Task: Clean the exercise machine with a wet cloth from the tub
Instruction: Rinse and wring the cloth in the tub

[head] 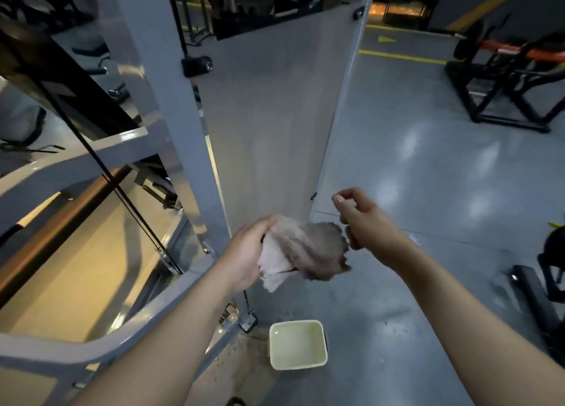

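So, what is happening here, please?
A person stands at a grey exercise machine. The left hand grips a bunched cloth in front of the machine's panel. The right hand is curled beside the cloth's edge; whether it pinches the cloth is unclear. A cream tub stands on the floor below.

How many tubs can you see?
1. The cream tub stands on the floor, below the cloth that the left hand grips. Others may hide out of view.

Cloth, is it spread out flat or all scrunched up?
Scrunched up. The cloth bunches in folds where the left hand grips it.
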`<action>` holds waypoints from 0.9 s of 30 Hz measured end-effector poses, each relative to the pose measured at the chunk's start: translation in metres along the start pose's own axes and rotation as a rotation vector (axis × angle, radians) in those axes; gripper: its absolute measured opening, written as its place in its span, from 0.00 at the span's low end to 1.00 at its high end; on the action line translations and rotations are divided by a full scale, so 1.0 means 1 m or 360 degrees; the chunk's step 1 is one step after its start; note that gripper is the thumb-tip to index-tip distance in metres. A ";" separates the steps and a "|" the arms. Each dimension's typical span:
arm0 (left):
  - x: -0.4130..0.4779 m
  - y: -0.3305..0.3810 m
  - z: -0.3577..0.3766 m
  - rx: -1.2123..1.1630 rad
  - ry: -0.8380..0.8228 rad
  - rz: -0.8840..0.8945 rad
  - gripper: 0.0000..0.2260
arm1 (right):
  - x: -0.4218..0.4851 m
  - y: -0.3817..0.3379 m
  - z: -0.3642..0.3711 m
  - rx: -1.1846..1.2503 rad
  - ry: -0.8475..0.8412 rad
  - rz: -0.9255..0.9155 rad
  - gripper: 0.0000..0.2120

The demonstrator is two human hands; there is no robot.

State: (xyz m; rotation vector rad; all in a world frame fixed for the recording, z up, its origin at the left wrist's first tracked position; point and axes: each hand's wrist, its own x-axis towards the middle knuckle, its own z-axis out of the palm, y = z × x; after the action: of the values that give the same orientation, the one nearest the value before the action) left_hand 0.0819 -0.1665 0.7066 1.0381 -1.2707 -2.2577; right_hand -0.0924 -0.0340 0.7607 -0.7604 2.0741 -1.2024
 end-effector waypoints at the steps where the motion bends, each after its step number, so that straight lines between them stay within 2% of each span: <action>1: 0.004 0.002 -0.004 -0.0115 -0.0010 -0.0086 0.18 | 0.004 0.001 0.002 0.0061 -0.0050 0.0002 0.07; 2: 0.007 0.005 -0.008 -0.0154 -0.0072 -0.0118 0.19 | 0.008 0.001 0.005 0.0068 -0.0085 -0.0026 0.06; 4: 0.010 0.011 -0.015 -0.0194 -0.0204 -0.0034 0.13 | 0.014 0.004 0.013 -0.0040 -0.0198 -0.0154 0.06; 6: 0.009 0.016 -0.021 -0.0238 -0.0298 0.0016 0.16 | 0.017 0.005 0.027 -0.0135 -0.0406 -0.0297 0.10; 8: 0.008 0.018 -0.021 -0.0220 -0.0314 0.0071 0.17 | 0.021 0.005 0.041 -0.0263 -0.0472 -0.0419 0.08; 10: 0.009 0.020 -0.017 0.0174 -0.0058 0.0157 0.15 | 0.029 0.002 0.049 -0.0349 -0.0371 -0.0469 0.02; 12: 0.009 0.025 -0.014 0.0634 0.0184 0.0228 0.17 | 0.041 0.000 0.049 -0.0352 -0.0331 -0.0493 0.03; 14: 0.011 0.028 -0.013 0.0847 0.0112 0.0249 0.21 | 0.054 -0.004 0.041 -0.0298 -0.0463 -0.0546 0.06; 15: 0.012 0.029 -0.011 0.0951 0.0031 0.0258 0.18 | 0.059 -0.006 0.037 -0.0279 -0.0557 -0.0585 0.07; 16: 0.013 0.031 -0.007 0.1131 -0.0006 0.0277 0.09 | 0.065 -0.007 0.033 -0.0265 -0.0651 -0.0616 0.08; 17: 0.014 0.031 -0.001 0.1285 0.0032 0.0346 0.06 | 0.072 -0.007 0.031 -0.0294 -0.0710 -0.0647 0.07; 18: 0.019 0.030 0.004 0.1363 0.0121 0.0420 0.12 | 0.078 -0.007 0.029 -0.0310 -0.0727 -0.0675 0.05; 20: 0.024 0.028 0.018 0.1201 0.0423 0.0399 0.16 | 0.089 -0.006 0.026 -0.0274 -0.0616 -0.0699 0.04; 22: 0.024 0.029 0.038 0.0879 0.0637 0.0278 0.13 | 0.096 -0.011 0.019 -0.0203 -0.0540 -0.0735 0.06; 23: 0.024 0.029 0.048 0.0689 0.0704 0.0257 0.11 | 0.098 -0.016 0.015 -0.0175 -0.0621 -0.0740 0.08; 25: 0.021 0.035 0.070 0.0236 0.0732 0.0261 0.11 | 0.100 -0.027 0.008 -0.0044 -0.0976 -0.0720 0.12; 27: 0.015 0.045 0.089 -0.0134 0.0702 0.0313 0.10 | 0.100 -0.041 0.003 0.0138 -0.1231 -0.0651 0.10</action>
State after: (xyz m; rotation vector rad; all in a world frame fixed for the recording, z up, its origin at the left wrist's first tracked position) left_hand 0.0041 -0.1475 0.7673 1.2331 -1.0298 -1.7905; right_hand -0.1473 -0.1257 0.7739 -1.3891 1.2571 -0.9645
